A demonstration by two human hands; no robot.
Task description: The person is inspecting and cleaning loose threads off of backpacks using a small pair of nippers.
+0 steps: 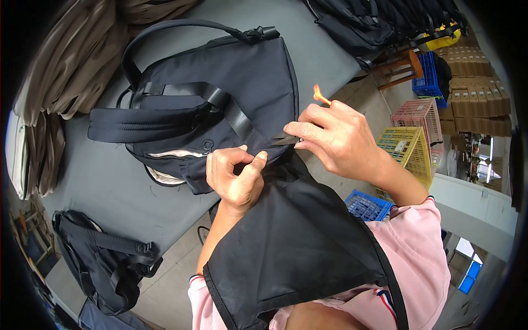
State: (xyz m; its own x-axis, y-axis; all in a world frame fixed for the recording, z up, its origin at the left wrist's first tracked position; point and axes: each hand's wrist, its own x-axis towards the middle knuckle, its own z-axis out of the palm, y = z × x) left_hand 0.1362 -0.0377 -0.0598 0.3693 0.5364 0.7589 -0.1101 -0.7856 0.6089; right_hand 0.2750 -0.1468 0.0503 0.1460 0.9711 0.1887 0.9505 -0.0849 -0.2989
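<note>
Fingers of the left hand are apparently pinching a black backpack to steady it; just beside them, the right hand is gripping scissors, fingers pressed together.

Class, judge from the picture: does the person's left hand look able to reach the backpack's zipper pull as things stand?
Probably yes: the zipper pull lies uncovered on the backpack, close beside the left hand, and the right hand with its snips is on the other side.
</note>
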